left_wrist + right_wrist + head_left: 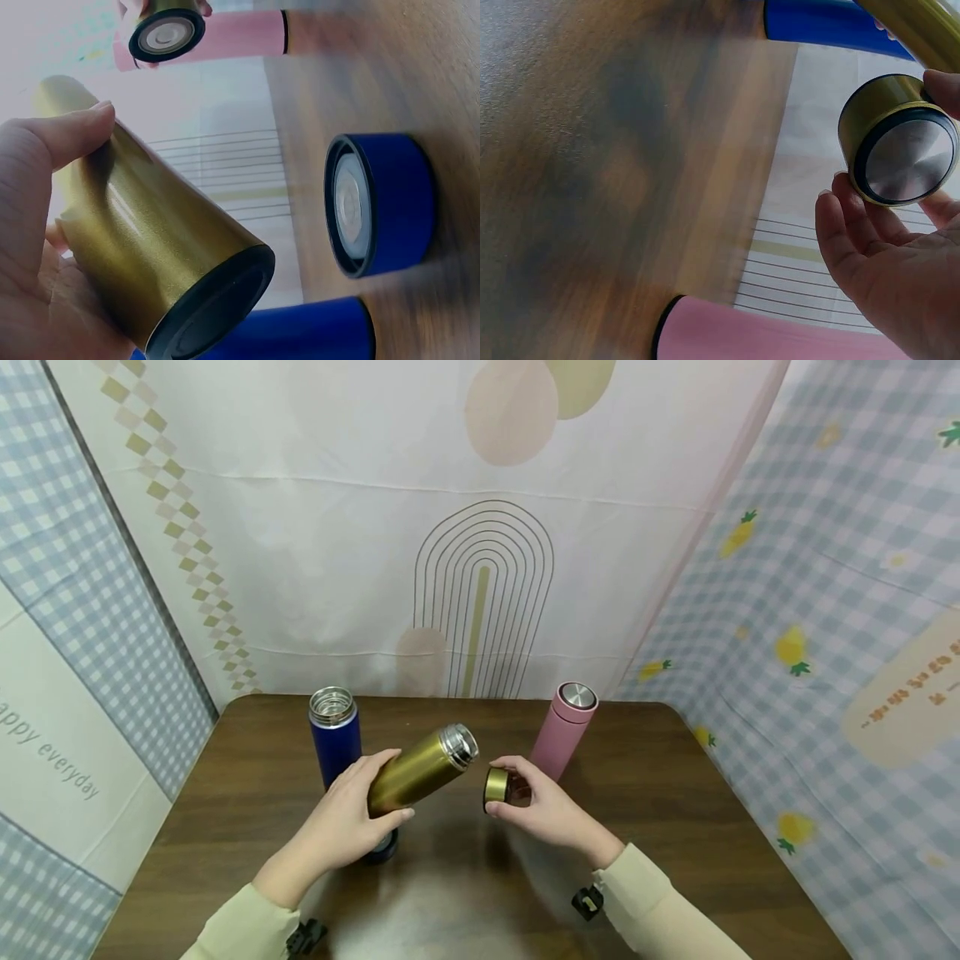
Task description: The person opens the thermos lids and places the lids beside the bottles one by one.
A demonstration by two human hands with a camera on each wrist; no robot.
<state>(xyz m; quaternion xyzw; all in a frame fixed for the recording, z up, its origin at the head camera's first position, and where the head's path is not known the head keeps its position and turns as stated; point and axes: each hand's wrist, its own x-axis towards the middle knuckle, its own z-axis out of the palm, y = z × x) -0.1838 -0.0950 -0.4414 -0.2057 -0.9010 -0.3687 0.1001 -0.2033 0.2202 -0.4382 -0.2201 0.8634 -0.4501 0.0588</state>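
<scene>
My left hand (pixel 347 814) grips a gold thermos bottle (pixel 416 774), tilted with its bare steel mouth up and to the right. In the left wrist view its black base faces the camera. Between thumb and fingers, my right hand (pixel 546 806) holds the gold lid (pixel 496 785), apart from the bottle's mouth; its steel top shows in the right wrist view. Behind my left hand stands a blue thermos bottle (pixel 335 743) without its lid. The blue lid (pixel 382 204) lies on the table with its inner side up, mostly hidden by my left hand in the head view.
A pink thermos bottle (pixel 564 731) with its lid on stands behind my right hand. Everything stands on a brown wooden table (pixel 675 827). A printed white cloth (pixel 315 568) hangs at the back, with checked cloth (pixel 787 577) on the right side.
</scene>
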